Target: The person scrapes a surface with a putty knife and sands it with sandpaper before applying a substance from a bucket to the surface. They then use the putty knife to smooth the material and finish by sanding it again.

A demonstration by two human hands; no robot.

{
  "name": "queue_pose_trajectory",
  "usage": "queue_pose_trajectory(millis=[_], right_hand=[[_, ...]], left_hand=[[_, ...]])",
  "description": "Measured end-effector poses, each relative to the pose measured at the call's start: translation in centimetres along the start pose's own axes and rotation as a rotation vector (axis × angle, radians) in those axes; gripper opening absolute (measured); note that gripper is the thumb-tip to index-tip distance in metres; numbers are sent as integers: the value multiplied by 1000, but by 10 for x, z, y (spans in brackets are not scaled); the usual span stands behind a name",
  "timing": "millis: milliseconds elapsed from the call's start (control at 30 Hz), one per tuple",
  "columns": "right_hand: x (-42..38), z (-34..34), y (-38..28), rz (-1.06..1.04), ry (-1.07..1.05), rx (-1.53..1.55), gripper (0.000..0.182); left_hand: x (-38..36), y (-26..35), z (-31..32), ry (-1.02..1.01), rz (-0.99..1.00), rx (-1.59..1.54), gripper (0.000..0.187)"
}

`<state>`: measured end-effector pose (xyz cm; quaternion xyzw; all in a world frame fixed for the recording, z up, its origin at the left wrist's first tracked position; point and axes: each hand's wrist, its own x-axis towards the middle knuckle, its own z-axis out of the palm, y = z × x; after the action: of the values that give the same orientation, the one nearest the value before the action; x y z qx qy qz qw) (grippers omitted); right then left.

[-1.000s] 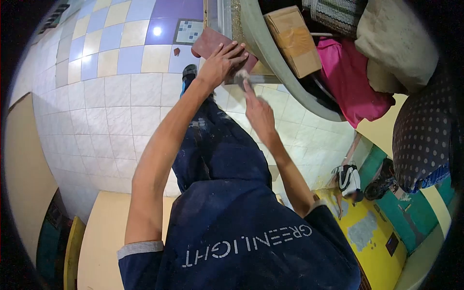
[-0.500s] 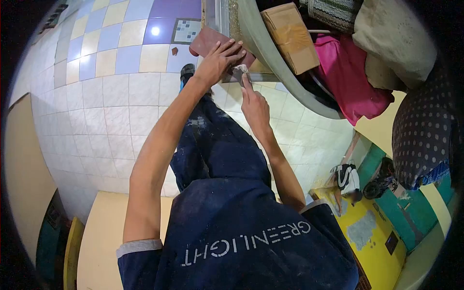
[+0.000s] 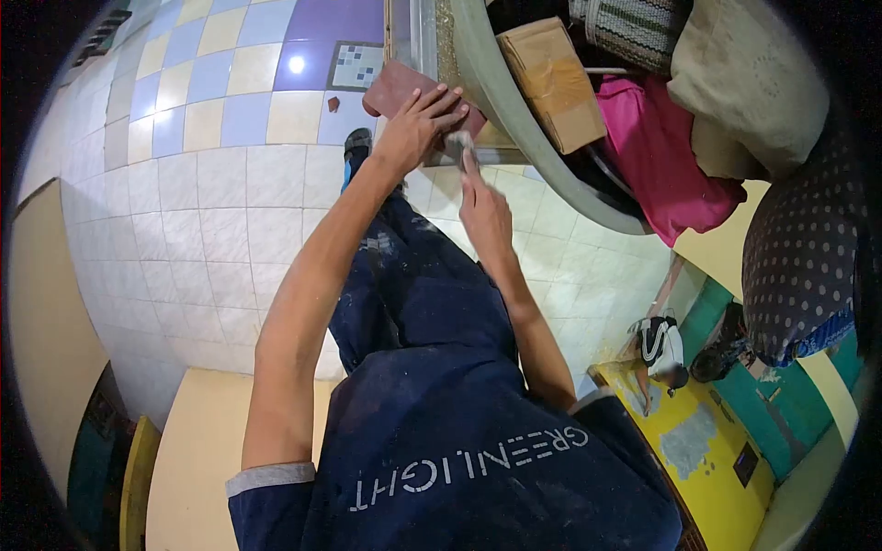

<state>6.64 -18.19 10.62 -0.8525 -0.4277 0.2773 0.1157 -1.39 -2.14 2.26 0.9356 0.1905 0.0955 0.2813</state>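
My left hand (image 3: pixel 411 133) lies spread and flat on a reddish-brown sheet that looks like sandpaper (image 3: pixel 395 85), whose left end curls over. The sheet rests at the corner of a ledge with a metal frame (image 3: pixel 423 41). Below its right end my right hand (image 3: pixel 485 209) is closed around a putty knife (image 3: pixel 459 145), index finger stretched along it. Motion blurs the tool, and its grey blade sits right at the sheet's lower edge, close to my left fingers.
Right of my hands a big grey-rimmed tub (image 3: pixel 542 147) holds a taped cardboard box (image 3: pixel 553 83), pink cloth (image 3: pixel 643 147) and a beige bag (image 3: pixel 753 73). A small reddish scrap (image 3: pixel 333 105) lies on the tiles. Another person (image 3: pixel 663 349) bends over a yellow surface (image 3: pixel 634 381) with grey patches.
The putty knife has shifted slightly at the sheet's edge and is now blurred. My left hand stays pressed on the sheet. The whole view has tilted a little.
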Motion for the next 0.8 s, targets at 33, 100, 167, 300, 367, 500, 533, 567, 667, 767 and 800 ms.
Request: queue_pose_trajectory(millis=[33,100,167,300,367,500,533,567,667,767,800], right_hand=[[6,-4,-3,-1,30,41,45],[-9,6,4,-4,-2,-11,45],[-19,4,6,25,-102,-105,44],[14,6,16,-104,106,1,48],[-4,11,17,-89,68,-36,47],[-9,1,14,-7,-36,-93,44],[-2,0,13,-35,25,-51,44],[10,-1,10,-45,71,-8,44],[-3,1,6,7,4,-23,44],[-10,9,17,-10,0,-49,45],[-7,9,18,-40,29,-31,45]], left_hand=[[-2,4,-3,-5,-11,16,60],[0,-1,-5,7,10,115,55],[0,-7,-1,34,14,108,55],[-3,3,-3,12,-8,148,54],[-1,3,-8,-2,-6,147,55],[-1,0,-1,7,-7,154,59],[-1,3,-1,2,-3,144,59],[-1,4,-2,-3,-14,146,59],[-2,2,-9,-38,-17,188,59],[0,5,-9,-41,-14,192,60],[1,6,-8,-41,-14,188,60]])
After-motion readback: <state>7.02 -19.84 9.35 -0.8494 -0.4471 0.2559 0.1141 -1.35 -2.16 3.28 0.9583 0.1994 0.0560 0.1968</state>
